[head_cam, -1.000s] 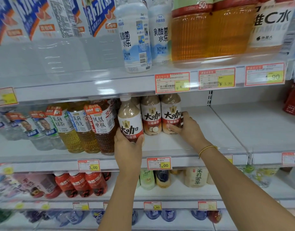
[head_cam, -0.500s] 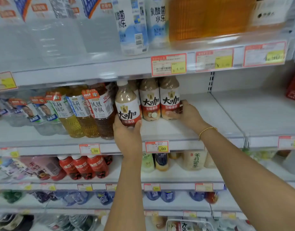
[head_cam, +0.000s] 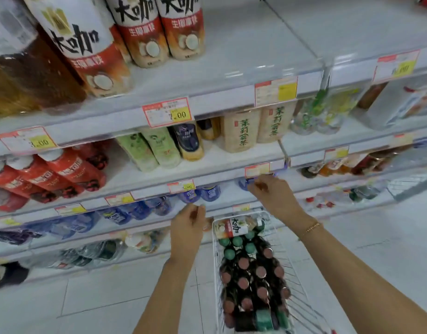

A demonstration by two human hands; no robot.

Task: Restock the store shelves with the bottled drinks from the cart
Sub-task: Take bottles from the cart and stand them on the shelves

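Note:
Three beige coffee bottles with white-and-red labels (head_cam: 145,32) stand on the upper shelf (head_cam: 231,68), at the top left of the view. Below, a white wire cart (head_cam: 216,261) holds many upright bottles with pink and green caps (head_cam: 251,271). One more coffee bottle (head_cam: 234,228) lies on its side at the cart's far end. My left hand (head_cam: 187,227) hovers just left of that bottle, fingers loosely curled and empty. My right hand (head_cam: 271,194) hangs above the cart's far end, also empty, with a gold bracelet on its wrist.
Lower shelves carry red bottles (head_cam: 63,172), green and beige tea bottles (head_cam: 241,131) and blue water bottles (head_cam: 135,210). Price tags line the shelf edges (head_cam: 168,112). The right half of the upper shelf is bare. White floor tiles (head_cam: 99,297) lie left of the cart.
Both hands have let go of the coffee bottles on the shelf and dropped down toward the cart. My view has tilted downward, bringing the cart into sight.

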